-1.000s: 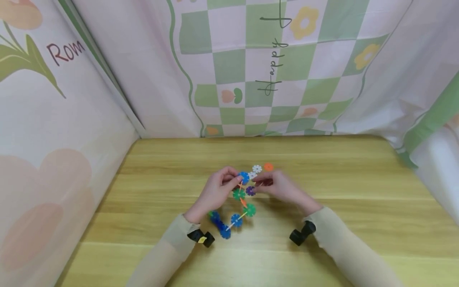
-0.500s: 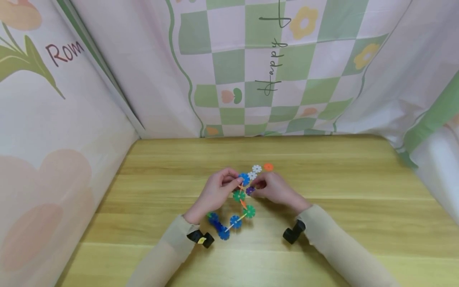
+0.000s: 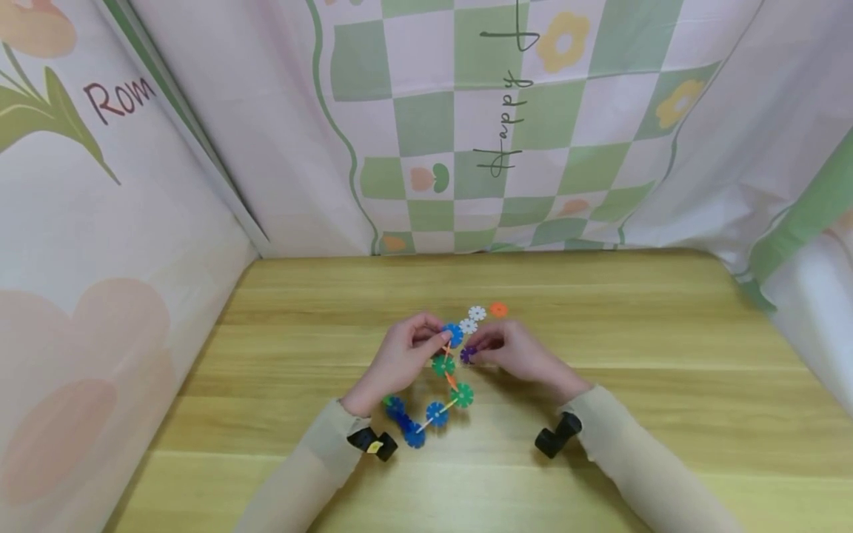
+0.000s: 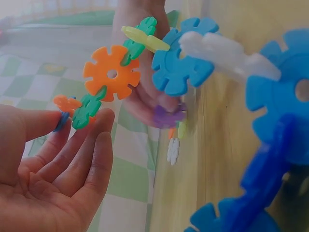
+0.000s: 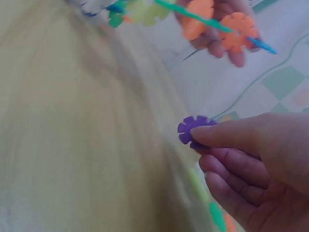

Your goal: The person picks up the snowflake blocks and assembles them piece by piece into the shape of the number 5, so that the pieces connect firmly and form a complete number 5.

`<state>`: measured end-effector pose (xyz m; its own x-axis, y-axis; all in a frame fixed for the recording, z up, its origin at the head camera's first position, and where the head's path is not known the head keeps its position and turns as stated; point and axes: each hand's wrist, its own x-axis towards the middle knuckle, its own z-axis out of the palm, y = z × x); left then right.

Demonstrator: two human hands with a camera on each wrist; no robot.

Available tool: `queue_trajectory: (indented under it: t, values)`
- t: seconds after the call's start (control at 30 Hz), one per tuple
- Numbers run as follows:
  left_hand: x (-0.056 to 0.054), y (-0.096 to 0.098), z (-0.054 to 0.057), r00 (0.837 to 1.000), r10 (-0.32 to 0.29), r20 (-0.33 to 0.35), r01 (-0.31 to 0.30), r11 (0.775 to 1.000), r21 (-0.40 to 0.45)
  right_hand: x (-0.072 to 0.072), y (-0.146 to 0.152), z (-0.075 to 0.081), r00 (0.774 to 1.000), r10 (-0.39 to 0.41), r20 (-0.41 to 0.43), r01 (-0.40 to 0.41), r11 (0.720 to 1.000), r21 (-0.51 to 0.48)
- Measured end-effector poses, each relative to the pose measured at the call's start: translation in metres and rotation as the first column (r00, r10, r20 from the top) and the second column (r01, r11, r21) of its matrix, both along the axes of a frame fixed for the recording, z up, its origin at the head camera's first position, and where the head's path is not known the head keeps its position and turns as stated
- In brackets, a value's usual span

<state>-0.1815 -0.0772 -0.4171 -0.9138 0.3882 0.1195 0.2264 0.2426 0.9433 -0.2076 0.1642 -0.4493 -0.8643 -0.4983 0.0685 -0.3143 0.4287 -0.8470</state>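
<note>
A chain (image 3: 462,395) of notched discs, held beside a loose purple disc (image 3: 467,355).

The chain reaches toward the wearer from the left hand (image 3: 405,354), whose grip pinches its blue end disc (image 3: 455,332), likely to steady it. The right hand (image 3: 523,354) pinches the purple disc by one side, just apart from the chain, seemingly to keep slots exposed. Beyond, white discs (image 3: 477,313) and an orange disc (image 3: 498,309) lie on the tabletop (image 3: 633,318). Half a second ago, the right hand was slightly farther left.

Smooth plastic discs (image 4: 111,87), wood-grained table (image 3: 666,318)
</note>
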Motion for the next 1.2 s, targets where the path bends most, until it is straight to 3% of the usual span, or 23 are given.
queue_trajectory:
  t: [0.23, 0.43, 0.8, 1.2]
  values:
    - [0.000, -0.001, 0.001, 1.000, -0.016, -0.001, 0.016, 1.000, -0.008, 0.003, 0.006, 0.022, 0.999, -0.042, 0.004, 0.042, 0.985, -0.165]
    - [0.000, 0.000, 0.001, 1.000, -0.018, -0.002, 0.018, 1.000, -0.004, 0.009, 0.007, 0.041, 0.998, -0.066, -0.016, 0.061, 0.969, -0.240]
    - [-0.001, 0.001, 0.002, 1.000, -0.017, 0.001, 0.017, 1.000, -0.012, 0.014, 0.007, 0.050, 0.997, -0.031, -0.071, 0.010, 0.962, -0.274]
    - [0.003, 0.005, 0.006, 0.998, -0.051, -0.041, 0.049, 0.998, -0.040, 0.014, 0.008, 0.050, 0.988, -0.002, -0.156, -0.033, 0.975, -0.218]
